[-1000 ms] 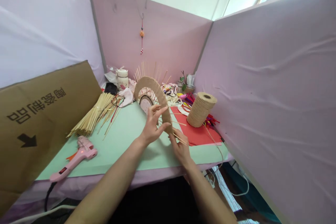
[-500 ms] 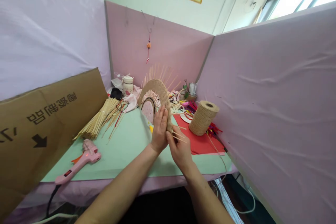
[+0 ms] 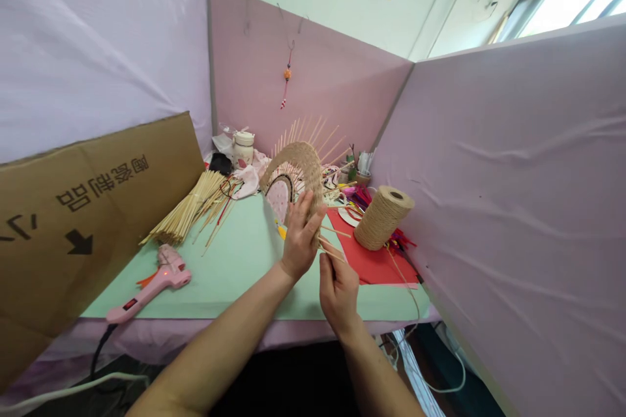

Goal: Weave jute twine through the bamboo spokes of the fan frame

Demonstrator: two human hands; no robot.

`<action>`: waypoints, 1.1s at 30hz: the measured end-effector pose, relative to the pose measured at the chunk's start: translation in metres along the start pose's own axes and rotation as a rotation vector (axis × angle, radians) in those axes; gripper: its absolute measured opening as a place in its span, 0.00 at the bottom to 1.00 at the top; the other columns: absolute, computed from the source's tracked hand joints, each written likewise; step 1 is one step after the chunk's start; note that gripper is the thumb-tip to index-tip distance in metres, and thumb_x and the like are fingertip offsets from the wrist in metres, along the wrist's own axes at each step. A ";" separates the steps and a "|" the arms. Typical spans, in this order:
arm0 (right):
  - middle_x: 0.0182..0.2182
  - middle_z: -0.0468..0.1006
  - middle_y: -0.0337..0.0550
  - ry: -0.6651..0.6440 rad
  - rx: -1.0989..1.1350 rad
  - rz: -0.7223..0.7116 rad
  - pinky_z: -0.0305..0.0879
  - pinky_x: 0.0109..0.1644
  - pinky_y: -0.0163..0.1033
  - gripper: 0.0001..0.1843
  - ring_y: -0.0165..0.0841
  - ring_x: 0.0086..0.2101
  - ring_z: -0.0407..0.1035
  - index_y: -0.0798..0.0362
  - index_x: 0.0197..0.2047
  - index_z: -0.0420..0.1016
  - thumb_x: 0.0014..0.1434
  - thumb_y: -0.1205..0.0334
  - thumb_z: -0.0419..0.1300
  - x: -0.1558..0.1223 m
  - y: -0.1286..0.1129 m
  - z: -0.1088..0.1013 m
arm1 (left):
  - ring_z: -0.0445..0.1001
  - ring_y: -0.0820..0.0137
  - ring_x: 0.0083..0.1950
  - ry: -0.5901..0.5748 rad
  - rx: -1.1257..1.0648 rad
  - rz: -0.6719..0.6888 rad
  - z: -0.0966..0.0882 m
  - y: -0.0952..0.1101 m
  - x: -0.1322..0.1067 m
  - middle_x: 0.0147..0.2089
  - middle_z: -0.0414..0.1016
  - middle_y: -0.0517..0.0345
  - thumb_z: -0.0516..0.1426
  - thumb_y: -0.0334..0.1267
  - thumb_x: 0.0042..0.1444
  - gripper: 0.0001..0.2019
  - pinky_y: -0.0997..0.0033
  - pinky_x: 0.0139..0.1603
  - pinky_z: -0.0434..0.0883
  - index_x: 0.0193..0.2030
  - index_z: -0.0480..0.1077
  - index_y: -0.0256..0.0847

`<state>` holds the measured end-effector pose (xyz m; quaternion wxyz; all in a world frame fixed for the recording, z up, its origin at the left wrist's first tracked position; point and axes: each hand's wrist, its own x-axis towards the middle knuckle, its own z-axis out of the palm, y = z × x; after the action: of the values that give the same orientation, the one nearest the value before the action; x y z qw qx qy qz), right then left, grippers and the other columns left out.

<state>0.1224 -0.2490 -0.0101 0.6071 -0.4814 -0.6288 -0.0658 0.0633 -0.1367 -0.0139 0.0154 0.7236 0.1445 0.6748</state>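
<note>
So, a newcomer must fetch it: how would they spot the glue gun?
Find the big brown cardboard at the picture's left. Just right of it, near the front of the green tabletop, lies the glue gun. Unlike the straw-coloured sticks behind it, it is pink, with a black cord.

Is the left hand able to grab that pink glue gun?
Probably not yet: the left hand is holding the woven arch. If it let go, nothing seems to block the glue gun.
</note>
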 end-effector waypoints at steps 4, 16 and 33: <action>0.47 0.80 0.46 -0.030 -0.007 0.075 0.73 0.51 0.40 0.17 0.35 0.47 0.75 0.49 0.53 0.75 0.64 0.69 0.54 0.001 -0.005 -0.014 | 0.49 0.60 0.74 -0.030 0.008 -0.014 0.000 0.001 -0.002 0.73 0.50 0.48 0.50 0.31 0.65 0.29 0.46 0.71 0.51 0.70 0.51 0.53; 0.32 0.79 0.40 -0.011 -0.191 0.115 0.69 0.34 0.31 0.07 0.28 0.30 0.73 0.51 0.41 0.76 0.62 0.68 0.58 0.003 -0.038 -0.061 | 0.52 0.61 0.73 -0.084 0.018 -0.007 0.003 -0.001 -0.005 0.68 0.60 0.44 0.48 0.28 0.65 0.28 0.43 0.69 0.51 0.70 0.52 0.53; 0.24 0.70 0.39 -0.331 -0.295 0.012 0.58 0.30 0.33 0.10 0.28 0.25 0.64 0.54 0.33 0.72 0.64 0.68 0.52 0.002 -0.022 -0.019 | 0.54 0.64 0.72 -0.005 -0.034 -0.073 -0.004 0.001 0.007 0.70 0.58 0.50 0.47 0.28 0.65 0.29 0.49 0.70 0.53 0.70 0.51 0.56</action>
<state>0.1208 -0.2723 0.0071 0.4187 -0.5731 -0.7006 -0.0735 0.0596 -0.1372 -0.0060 0.0527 0.7193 0.1590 0.6742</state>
